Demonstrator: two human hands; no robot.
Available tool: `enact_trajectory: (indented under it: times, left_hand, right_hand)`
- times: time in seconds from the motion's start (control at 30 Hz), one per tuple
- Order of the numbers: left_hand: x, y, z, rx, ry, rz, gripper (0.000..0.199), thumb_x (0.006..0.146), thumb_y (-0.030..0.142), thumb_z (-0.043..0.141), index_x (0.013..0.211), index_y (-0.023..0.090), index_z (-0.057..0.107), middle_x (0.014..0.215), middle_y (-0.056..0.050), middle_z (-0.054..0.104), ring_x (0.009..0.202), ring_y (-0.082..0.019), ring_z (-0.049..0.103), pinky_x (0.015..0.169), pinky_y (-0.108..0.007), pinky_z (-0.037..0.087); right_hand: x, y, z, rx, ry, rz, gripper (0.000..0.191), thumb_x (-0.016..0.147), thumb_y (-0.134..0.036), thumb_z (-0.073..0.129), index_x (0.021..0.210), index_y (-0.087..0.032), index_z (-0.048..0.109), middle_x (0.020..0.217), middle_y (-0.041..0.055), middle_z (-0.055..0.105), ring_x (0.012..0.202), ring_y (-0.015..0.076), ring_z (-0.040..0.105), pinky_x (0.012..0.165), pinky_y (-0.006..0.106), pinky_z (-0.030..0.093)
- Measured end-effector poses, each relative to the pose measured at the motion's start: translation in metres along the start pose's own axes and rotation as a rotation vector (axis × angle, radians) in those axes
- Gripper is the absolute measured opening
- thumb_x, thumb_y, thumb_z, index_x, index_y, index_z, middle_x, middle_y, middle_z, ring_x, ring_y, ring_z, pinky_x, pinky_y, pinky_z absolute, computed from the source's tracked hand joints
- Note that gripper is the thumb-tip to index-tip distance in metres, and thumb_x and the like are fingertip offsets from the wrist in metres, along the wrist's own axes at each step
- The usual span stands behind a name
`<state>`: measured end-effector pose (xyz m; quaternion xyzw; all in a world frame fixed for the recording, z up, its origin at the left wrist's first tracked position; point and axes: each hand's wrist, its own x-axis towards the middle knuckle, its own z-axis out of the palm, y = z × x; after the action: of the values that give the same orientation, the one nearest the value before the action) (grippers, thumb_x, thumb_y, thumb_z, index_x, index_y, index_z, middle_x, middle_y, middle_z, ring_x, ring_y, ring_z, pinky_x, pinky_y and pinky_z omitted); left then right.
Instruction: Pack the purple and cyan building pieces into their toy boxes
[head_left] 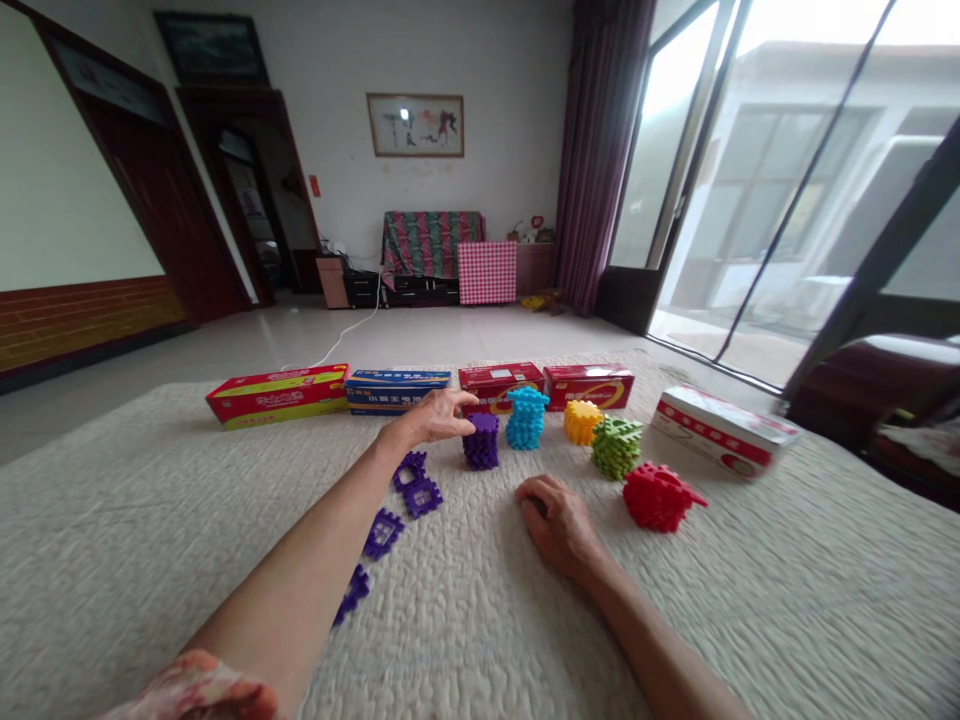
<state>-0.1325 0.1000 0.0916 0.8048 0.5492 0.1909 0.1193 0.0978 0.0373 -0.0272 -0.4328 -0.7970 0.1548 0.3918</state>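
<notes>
1. Our left hand [439, 415] reaches to the left edge of the purple stack [481, 443], thumb and forefinger parted; we see no piece between them and cannot tell whether the thumb touches the stack.
2. Our right hand [559, 520] rests loosely curled, nearer to us and right of the purple stack; the fingers hide whatever may be under them.
3. The purple stack stands upright, its toothed tiles piled with slightly uneven edges. We judge it light, stiff and fairly smooth, like moulded plastic, hard to break but easily toppled. A single tile is best pinched by opposite edges, where the teeth give grip; the whole pile wants a hold low on both sides.
4. Left of the purple stack and toward us lie loose purple tiles [424, 497], flat, with openwork middles.
5. Right of it stand the blue stack [526, 420], the yellow stack [583, 423], the green stack [616, 450] and, nearer us, the red stack [660, 498], all notched.
6. Behind it we see long printed boxes [499, 385], apparently card.
7. Beneath it spreads a pale, puckered quilt [465, 620], soft-looking.
</notes>
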Motion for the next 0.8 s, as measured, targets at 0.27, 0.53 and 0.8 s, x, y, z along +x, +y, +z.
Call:
enact_trajectory:
  times: [0.27, 0.53, 0.8]
  left_hand:
    - [-0.067, -0.018, 0.017, 0.100, 0.027, -0.173, 0.044, 0.071, 0.025, 0.054, 0.113, 0.019, 0.067, 0.100, -0.004, 0.071, 0.089, -0.019, 0.065, 0.081, -0.025, 0.048]
    - [-0.093, -0.018, 0.037, 0.302, -0.158, -0.159, 0.039, 0.066, 0.023, 0.061, 0.105, 0.024, 0.067, 0.104, -0.006, 0.065, 0.100, -0.022, 0.061, 0.087, -0.028, 0.047]
    - [-0.094, -0.010, 0.044, 0.333, -0.190, -0.105, 0.037, 0.072, 0.013, 0.050, 0.105, 0.020, 0.066, 0.105, -0.009, 0.061, 0.101, -0.022, 0.060, 0.090, -0.031, 0.047]
  right_hand:
    - [0.001, 0.002, 0.001, -0.007, -0.011, -0.004, 0.020, 0.076, -0.013, 0.046, 0.079, -0.018, 0.065, 0.084, 0.0058, 0.066, 0.080, 0.0188, 0.062, 0.076, 0.030, 0.047]
    - [0.002, 0.002, -0.001, -0.020, -0.021, -0.020, 0.020, 0.077, -0.015, 0.046, 0.079, -0.019, 0.065, 0.084, 0.0061, 0.067, 0.080, 0.0195, 0.062, 0.076, 0.032, 0.047]
    - [0.002, 0.001, -0.001, -0.025, -0.019, -0.017, 0.020, 0.076, -0.015, 0.046, 0.079, -0.019, 0.065, 0.084, 0.0058, 0.067, 0.080, 0.0193, 0.062, 0.077, 0.031, 0.047]
